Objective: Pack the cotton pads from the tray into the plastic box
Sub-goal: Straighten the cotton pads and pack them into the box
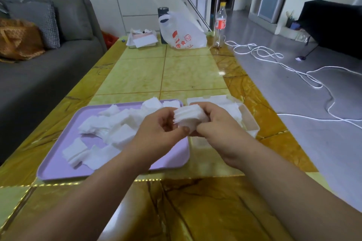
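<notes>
A stack of white cotton pads (189, 118) is held between both hands above the gap between tray and box. My left hand (158, 133) grips its left side with fingers and thumb curled round it. My right hand (217, 125) grips the right side from above. The lilac tray (58, 170) lies at the left with several loose cotton pads (109, 129) scattered over it. The clear plastic box (251, 123) stands right of the tray, partly hidden by my right hand, with pads inside.
At the table's far end stand a white plastic bag (182, 33), a dark flask (163, 12), a plastic bottle (221, 21) and a small white tray of papers (143, 41). A grey sofa (49, 60) runs along the left. White cord (274, 58) lies on the floor at right.
</notes>
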A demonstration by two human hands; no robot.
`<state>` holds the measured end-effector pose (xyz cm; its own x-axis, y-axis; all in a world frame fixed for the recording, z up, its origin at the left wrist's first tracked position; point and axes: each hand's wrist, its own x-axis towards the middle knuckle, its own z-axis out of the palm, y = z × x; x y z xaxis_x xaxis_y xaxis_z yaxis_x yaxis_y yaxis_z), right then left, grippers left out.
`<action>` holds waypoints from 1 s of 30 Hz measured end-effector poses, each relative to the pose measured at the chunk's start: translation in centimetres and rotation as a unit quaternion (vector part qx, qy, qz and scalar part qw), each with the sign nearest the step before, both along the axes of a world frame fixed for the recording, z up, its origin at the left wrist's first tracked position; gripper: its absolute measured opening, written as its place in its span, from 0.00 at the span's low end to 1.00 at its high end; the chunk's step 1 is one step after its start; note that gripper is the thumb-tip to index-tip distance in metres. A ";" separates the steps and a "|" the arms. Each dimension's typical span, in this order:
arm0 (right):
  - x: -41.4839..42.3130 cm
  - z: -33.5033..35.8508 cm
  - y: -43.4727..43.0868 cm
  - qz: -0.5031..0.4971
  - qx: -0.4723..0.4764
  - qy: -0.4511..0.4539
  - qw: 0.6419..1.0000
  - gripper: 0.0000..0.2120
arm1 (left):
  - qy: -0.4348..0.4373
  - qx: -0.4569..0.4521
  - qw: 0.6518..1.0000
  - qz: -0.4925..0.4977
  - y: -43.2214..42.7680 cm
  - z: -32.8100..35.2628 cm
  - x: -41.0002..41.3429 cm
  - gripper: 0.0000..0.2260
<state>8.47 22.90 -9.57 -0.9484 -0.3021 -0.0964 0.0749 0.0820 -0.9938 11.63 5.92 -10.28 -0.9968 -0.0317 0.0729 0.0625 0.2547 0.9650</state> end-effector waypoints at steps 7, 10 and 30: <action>-0.6 0.8 4.3 -0.062 0.002 0.004 0.998 0.15 | -0.032 -0.008 0.999 -0.018 3.9 1.9 -2.8 0.03; -0.8 1.3 6.0 -0.100 0.003 0.014 0.995 0.08 | -0.040 -0.038 0.996 -0.075 5.6 2.5 -4.0 0.04; -5.0 -1.9 9.8 -0.378 0.061 0.024 0.923 0.13 | 0.098 -0.451 0.858 -0.226 11.8 1.1 -11.3 0.12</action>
